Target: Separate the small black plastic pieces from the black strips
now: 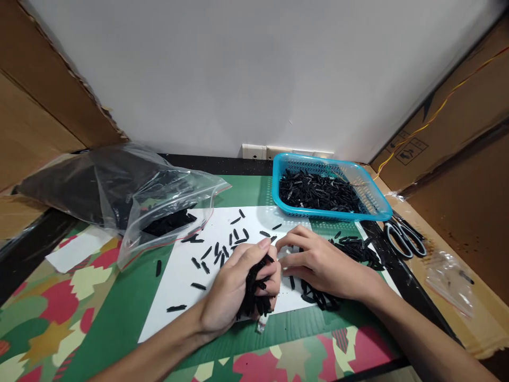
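Observation:
My left hand [234,284] is closed around a bundle of small black plastic strips [256,294], held over a white sheet of paper [178,289]. My right hand [318,262] lies palm down on the paper just to its right, fingertips near the left thumb, resting over more black strips [320,301]. Whether its fingers pinch one I cannot tell. Loose black strips [217,252] are scattered on the paper ahead of the left hand.
A blue plastic basket [377,204] filled with black strips stands at the back right. A clear zip bag [159,204] of black strips lies at the back left. Scissors [405,239] and a small clear bag [451,278] lie at the right. Cardboard walls flank the table.

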A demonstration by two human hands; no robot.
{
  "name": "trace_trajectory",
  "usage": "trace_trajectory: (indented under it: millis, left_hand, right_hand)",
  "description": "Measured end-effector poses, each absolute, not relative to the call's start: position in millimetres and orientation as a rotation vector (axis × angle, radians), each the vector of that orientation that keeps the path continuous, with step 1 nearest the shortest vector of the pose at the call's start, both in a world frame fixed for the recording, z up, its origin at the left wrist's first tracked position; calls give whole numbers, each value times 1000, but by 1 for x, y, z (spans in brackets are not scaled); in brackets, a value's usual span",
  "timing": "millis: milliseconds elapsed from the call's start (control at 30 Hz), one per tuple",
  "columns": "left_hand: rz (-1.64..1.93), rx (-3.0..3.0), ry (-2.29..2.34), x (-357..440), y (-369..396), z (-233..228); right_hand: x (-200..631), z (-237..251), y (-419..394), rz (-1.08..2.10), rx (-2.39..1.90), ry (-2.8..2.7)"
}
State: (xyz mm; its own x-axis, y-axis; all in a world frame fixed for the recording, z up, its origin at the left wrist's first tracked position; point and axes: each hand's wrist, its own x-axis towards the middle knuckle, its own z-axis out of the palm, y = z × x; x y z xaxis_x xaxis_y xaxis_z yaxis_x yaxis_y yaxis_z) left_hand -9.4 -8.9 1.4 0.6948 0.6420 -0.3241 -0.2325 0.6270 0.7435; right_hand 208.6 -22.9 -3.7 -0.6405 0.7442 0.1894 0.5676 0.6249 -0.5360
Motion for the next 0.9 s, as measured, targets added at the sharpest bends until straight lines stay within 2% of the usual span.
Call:
trace_trajectory:
  millis: [333, 533, 700, 800, 900]
  left_hand:
    - [590, 776, 581, -12, -6, 4]
    - [573, 780, 563, -11, -14, -3]
    - [461, 770, 606, -9, -21, -11]
    - [425, 743, 622, -6, -24, -14]
    - [420, 715, 642, -4, -26, -15]
  right_hand:
    - [229, 6, -20, 408, -1089, -2470]
    - [262, 13, -17, 213, -1142, -2126]
    - [247, 10, -19, 143, -1077, -1469]
    - [225, 10, -23, 283, -1025, -1223]
    - [208, 7, -26, 660, -923, -1069]
